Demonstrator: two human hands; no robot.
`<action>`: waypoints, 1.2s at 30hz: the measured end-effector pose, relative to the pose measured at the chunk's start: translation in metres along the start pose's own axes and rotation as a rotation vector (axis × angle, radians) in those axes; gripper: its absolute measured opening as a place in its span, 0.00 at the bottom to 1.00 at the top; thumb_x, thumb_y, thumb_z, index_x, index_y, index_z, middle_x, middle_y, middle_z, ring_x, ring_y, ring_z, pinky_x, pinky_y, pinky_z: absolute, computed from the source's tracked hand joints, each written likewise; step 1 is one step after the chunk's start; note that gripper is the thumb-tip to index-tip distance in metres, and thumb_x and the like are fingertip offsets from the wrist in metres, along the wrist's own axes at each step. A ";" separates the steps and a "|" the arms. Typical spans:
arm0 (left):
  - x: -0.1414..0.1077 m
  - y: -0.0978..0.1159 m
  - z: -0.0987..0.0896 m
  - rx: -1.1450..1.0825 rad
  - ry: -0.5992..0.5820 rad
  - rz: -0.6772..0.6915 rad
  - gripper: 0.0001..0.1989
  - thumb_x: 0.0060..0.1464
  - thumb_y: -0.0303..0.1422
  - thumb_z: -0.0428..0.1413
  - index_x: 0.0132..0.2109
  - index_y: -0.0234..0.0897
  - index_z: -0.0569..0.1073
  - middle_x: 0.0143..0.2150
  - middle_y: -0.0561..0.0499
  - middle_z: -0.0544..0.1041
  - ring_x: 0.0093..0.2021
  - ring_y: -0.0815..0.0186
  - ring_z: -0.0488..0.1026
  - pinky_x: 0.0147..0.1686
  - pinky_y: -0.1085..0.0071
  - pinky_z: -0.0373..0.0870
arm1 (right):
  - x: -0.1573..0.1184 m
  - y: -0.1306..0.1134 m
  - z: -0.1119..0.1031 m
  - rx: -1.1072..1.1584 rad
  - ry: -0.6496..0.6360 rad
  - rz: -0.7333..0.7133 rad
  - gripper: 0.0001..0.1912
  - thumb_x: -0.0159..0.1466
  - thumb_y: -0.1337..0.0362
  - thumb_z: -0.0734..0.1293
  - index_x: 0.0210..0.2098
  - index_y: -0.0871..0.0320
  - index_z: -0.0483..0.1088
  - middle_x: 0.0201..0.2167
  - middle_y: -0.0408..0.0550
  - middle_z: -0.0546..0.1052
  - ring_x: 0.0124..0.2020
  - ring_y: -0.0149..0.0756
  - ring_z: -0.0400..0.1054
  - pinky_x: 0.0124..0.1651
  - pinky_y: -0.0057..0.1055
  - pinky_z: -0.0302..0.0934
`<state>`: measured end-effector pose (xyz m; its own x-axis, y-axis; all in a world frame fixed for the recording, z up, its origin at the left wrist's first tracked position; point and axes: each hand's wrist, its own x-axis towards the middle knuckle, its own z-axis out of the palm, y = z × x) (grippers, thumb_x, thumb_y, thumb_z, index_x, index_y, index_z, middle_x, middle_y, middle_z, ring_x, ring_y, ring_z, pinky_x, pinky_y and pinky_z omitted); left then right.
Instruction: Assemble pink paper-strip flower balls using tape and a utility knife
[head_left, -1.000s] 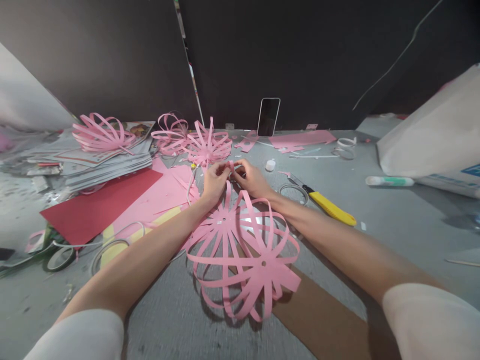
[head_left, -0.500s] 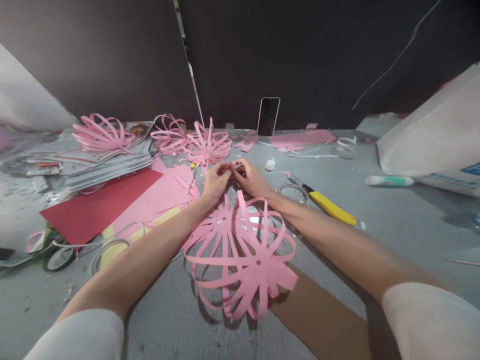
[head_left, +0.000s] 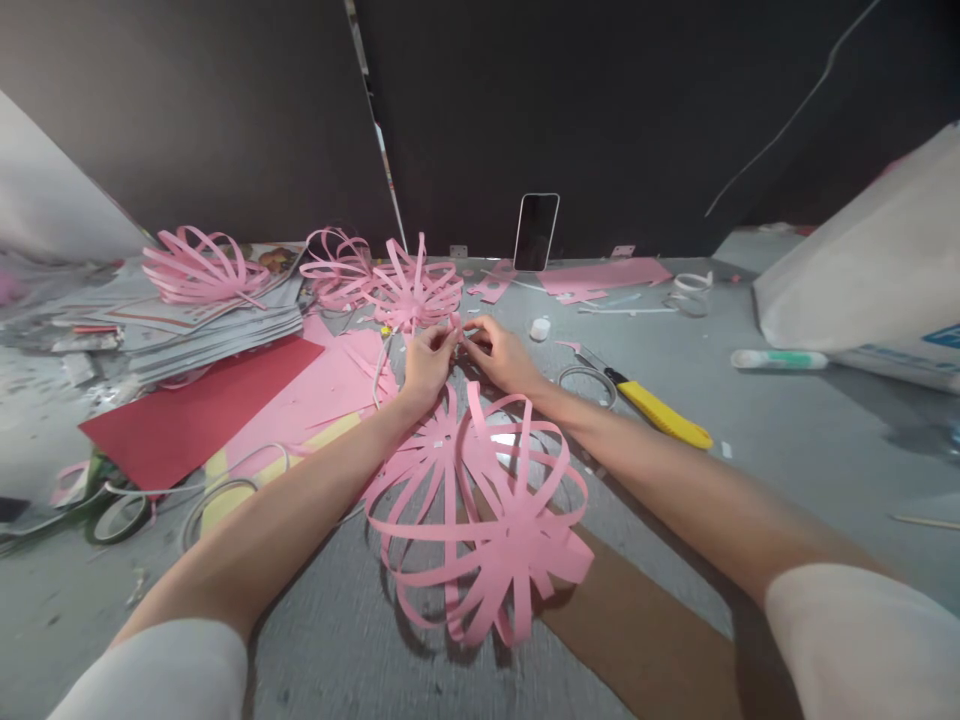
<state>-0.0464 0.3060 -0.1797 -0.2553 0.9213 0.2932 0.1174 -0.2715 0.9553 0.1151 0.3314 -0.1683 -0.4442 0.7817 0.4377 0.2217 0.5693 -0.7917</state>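
The left hand (head_left: 429,368) pinches a small pink strip (head_left: 454,325) between thumb and fingertips. The right hand (head_left: 501,356) is just beside it, thumb and forefinger curved towards the strip with a gap between them; the tips are too small to say for certain whether they touch it.

The strip is above the middle of the tabletop (head_left: 360,630). Nearer the body, between the forearms, sits an open ball (head_left: 517,535) of looped pink bands, partly over a brown board (head_left: 652,625).

Just past the hands stands a second pink ball (head_left: 416,290), with a third (head_left: 336,275) close on its left. A fourth (head_left: 202,272) rests on the newspapers (head_left: 217,340) farther left. In front of the pile lie a red sheet (head_left: 195,420) and pink paper (head_left: 330,378).

A white cap (head_left: 540,329) is near the right hand, and a phone (head_left: 536,232) leans upright against the dark panel (head_left: 615,120). A yellow-handled cutter (head_left: 666,412) lies beyond the right forearm; a white tube (head_left: 778,361) lies farther right, beside a large bag (head_left: 862,265).
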 end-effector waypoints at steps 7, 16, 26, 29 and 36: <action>0.001 -0.001 -0.001 -0.025 0.036 -0.064 0.12 0.61 0.41 0.62 0.37 0.36 0.76 0.23 0.55 0.70 0.22 0.71 0.65 0.24 0.73 0.61 | -0.001 -0.004 -0.002 -0.026 -0.013 0.008 0.18 0.72 0.47 0.65 0.51 0.53 0.67 0.39 0.48 0.84 0.41 0.44 0.79 0.48 0.39 0.69; 0.004 -0.007 -0.001 -0.027 0.070 -0.078 0.11 0.59 0.40 0.63 0.38 0.35 0.77 0.22 0.56 0.69 0.22 0.70 0.65 0.23 0.73 0.62 | 0.000 -0.003 -0.002 -0.065 0.007 -0.019 0.14 0.71 0.51 0.67 0.50 0.53 0.68 0.38 0.47 0.85 0.41 0.45 0.80 0.48 0.39 0.67; 0.001 -0.002 -0.002 0.038 0.028 -0.004 0.08 0.57 0.35 0.62 0.40 0.36 0.82 0.26 0.53 0.76 0.23 0.70 0.67 0.24 0.73 0.64 | -0.003 -0.002 -0.001 -0.098 0.001 -0.043 0.12 0.72 0.59 0.64 0.53 0.52 0.68 0.41 0.48 0.84 0.44 0.46 0.80 0.48 0.40 0.69; 0.002 -0.003 -0.002 0.039 0.018 0.008 0.08 0.57 0.34 0.61 0.41 0.36 0.83 0.29 0.51 0.78 0.23 0.70 0.67 0.24 0.73 0.64 | -0.003 -0.003 -0.001 -0.090 0.014 -0.032 0.12 0.72 0.58 0.65 0.53 0.52 0.69 0.43 0.49 0.84 0.44 0.47 0.80 0.49 0.41 0.69; 0.001 -0.003 -0.001 0.035 0.008 0.013 0.08 0.57 0.33 0.61 0.42 0.36 0.83 0.34 0.50 0.82 0.27 0.68 0.71 0.28 0.72 0.68 | -0.003 -0.005 -0.001 -0.101 0.027 -0.010 0.12 0.72 0.57 0.65 0.53 0.53 0.70 0.40 0.49 0.84 0.42 0.47 0.80 0.49 0.42 0.70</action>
<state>-0.0481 0.3075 -0.1818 -0.2616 0.9154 0.3059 0.1544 -0.2731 0.9495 0.1163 0.3260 -0.1651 -0.4232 0.7816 0.4583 0.3040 0.5990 -0.7408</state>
